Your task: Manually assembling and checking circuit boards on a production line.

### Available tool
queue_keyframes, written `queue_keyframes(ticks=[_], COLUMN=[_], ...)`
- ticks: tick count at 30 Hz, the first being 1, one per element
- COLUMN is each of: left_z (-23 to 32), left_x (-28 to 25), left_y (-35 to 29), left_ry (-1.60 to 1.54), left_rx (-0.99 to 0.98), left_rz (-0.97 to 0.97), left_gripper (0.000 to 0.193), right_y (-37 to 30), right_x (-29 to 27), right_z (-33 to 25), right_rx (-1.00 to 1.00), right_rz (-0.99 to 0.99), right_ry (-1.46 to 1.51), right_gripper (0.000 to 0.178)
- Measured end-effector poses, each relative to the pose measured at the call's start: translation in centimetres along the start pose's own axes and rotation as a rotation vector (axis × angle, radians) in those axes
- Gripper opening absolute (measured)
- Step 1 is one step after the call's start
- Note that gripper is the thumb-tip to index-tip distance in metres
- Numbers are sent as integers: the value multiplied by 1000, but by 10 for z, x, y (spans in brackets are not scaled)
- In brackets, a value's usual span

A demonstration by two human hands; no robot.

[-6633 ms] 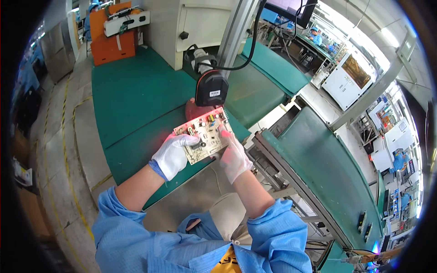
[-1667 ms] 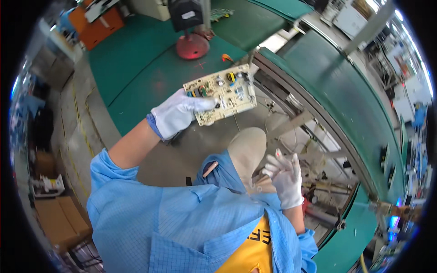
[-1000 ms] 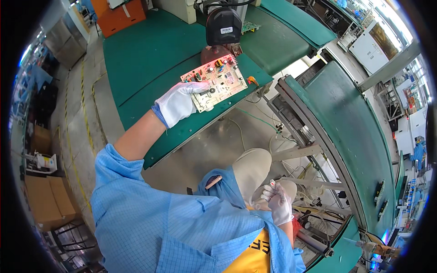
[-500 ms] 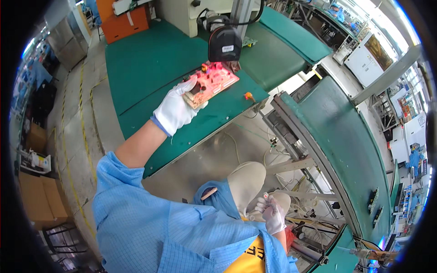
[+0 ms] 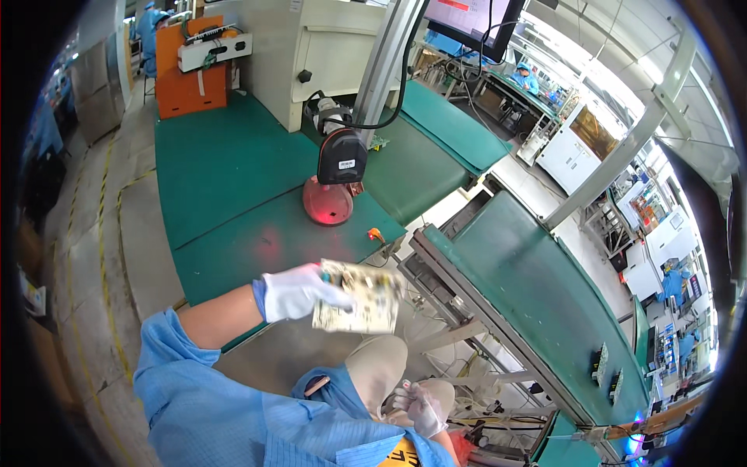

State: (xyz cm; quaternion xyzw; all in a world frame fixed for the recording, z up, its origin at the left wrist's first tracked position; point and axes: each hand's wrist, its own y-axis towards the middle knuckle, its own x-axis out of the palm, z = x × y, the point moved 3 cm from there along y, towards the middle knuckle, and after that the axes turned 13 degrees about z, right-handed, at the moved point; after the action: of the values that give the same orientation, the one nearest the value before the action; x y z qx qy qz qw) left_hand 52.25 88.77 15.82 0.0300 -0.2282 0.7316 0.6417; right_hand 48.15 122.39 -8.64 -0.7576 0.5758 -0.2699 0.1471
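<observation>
My left hand (image 5: 299, 294), in a white glove, grips a pale circuit board (image 5: 359, 302) by its left edge. The board is blurred by motion and hangs above my lap, past the front edge of the green-topped table (image 5: 226, 226). Behind it stands a black barcode scanner (image 5: 342, 162), whose red light falls on its round base (image 5: 327, 204). My gloved right hand (image 5: 422, 409) rests by my knee, its fingers curled together. A small whitish bit with a touch of red shows at the fingertips, too small to name.
On the right runs a green conveyor belt (image 5: 537, 265), with two small circuit boards (image 5: 598, 364) on its near part. An orange-red small part (image 5: 376, 234) lies near the table's corner. An orange box (image 5: 191, 74) and a monitor (image 5: 475, 23) stand farther back.
My left hand has drawn the circuit board from under the scanner's red light toward me and downward. The view has tilted up and right. My right hand stays by my knee.
</observation>
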Motion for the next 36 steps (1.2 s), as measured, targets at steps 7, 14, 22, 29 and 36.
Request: queue_keyframes(ticks=[7, 14, 22, 29, 36], left_z=[48, 119, 137, 133, 105], left_x=[49, 52, -25, -31, 93], left_y=[29, 174, 275, 294, 315], left_ry=[847, 1061, 1395, 1754, 1402], left_rx=[310, 1017, 874, 741, 1172], left_rz=[-279, 279, 866, 1075, 735], left_gripper=[36, 47, 46, 22, 21], right_y=[-20, -55, -79, -199, -273], right_x=[21, 16, -52, -112, -195], right_z=[-29, -46, -22, -74, -69], right_rx=[-744, -674, -838, -452, -786], right_rz=[25, 32, 169, 942, 1415], right_ry=[-894, -991, -1334, -442, -1371], right_gripper=[23, 41, 32, 26, 12])
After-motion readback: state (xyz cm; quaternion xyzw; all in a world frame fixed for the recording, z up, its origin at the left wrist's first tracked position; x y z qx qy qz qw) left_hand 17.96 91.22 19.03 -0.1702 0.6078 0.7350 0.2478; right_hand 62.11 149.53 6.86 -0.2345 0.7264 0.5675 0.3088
